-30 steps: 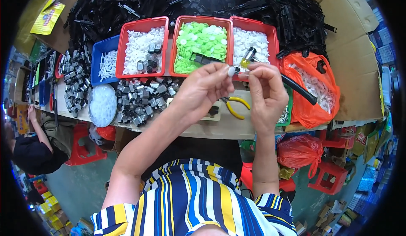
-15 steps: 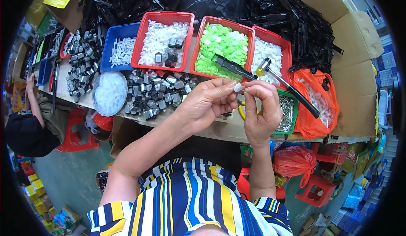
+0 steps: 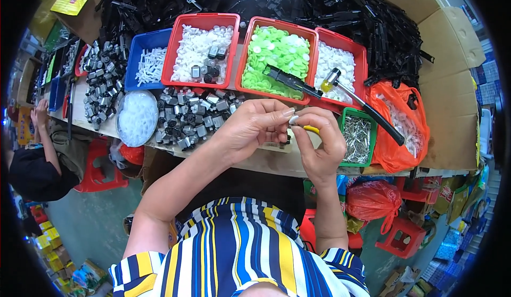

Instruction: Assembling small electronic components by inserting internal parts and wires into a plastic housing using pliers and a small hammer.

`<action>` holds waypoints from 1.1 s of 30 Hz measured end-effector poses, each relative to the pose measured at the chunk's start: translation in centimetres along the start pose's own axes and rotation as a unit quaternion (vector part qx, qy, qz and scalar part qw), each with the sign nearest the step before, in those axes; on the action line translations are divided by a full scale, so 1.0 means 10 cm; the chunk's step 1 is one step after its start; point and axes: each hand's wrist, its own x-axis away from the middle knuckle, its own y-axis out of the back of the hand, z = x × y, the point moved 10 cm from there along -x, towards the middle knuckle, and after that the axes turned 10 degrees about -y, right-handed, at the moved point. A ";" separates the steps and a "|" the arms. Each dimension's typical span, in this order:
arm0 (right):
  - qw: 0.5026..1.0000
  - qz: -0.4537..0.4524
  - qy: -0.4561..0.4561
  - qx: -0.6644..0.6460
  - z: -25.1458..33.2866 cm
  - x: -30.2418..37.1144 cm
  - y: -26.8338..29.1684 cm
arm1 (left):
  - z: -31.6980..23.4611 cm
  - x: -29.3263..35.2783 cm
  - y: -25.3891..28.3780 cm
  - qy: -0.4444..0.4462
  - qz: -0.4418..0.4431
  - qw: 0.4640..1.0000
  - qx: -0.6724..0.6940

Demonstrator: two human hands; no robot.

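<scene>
Small white part [image 3: 293,119]: is being pinched between the fingertips of both hands, just above the counter's near edge; pale, tiny, mostly hidden by the fingers [image 3: 286,114]; exact shape and pose cannot be told.

This is a small assembly workshop, the kind where people put parts together by hand. In the upper half of the frame a worktable [image 3: 266,161] carries red trays [image 3: 175,57] and a blue tray [image 3: 139,42] sorted with white and green plastic pieces, and loose grey metal parts [image 3: 186,116] lie beside them. A big heap of black plastic parts [image 3: 372,15] fills the top, against cardboard walls [image 3: 452,100]. A hammer [image 3: 362,103] rests at the right, and red plastic stools [image 3: 96,164] stand below.
</scene>
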 end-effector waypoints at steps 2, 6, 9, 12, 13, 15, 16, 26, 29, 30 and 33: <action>0.993 0.023 -0.085 -0.076 -0.19 0.03 0.02 | -0.04 0.00 0.00 -0.015 0.001 0.998 -0.056; 0.993 0.061 -0.095 -0.038 -0.20 0.02 -0.01 | -0.03 0.02 0.03 -0.024 0.003 0.995 -0.095; 0.989 0.083 -0.119 -0.031 -0.20 0.07 -0.04 | -0.05 0.08 0.01 -0.047 -0.002 0.992 -0.119; 0.986 0.074 -0.142 -0.040 -0.26 0.13 -0.07 | -0.13 0.15 0.00 -0.109 -0.022 0.981 -0.158; 0.985 0.060 -0.153 -0.053 -0.29 0.16 -0.07 | -0.14 0.18 0.00 -0.140 -0.007 0.973 -0.186; 0.983 0.076 -0.157 -0.062 -0.29 0.22 -0.13 | -0.15 0.24 0.03 -0.163 -0.004 0.963 -0.215; 0.980 0.090 -0.161 -0.072 -0.28 0.24 -0.17 | -0.16 0.25 0.05 -0.164 -0.007 0.963 -0.213; 0.987 0.105 -0.111 0.055 -0.25 0.26 -0.38 | -0.55 0.64 -0.01 -0.376 -0.029 0.724 -0.578; 0.984 0.123 -0.073 0.107 -0.29 0.29 -0.46 | -0.48 0.80 -0.07 -0.448 -0.009 0.606 -0.657; 0.983 0.128 -0.076 0.110 -0.31 0.31 -0.47 | -0.41 0.84 -0.12 -0.464 0.015 0.560 -0.687; 0.982 0.140 -0.071 0.102 -0.33 0.33 -0.55 | -0.26 0.90 -0.11 -0.471 0.030 0.503 -0.724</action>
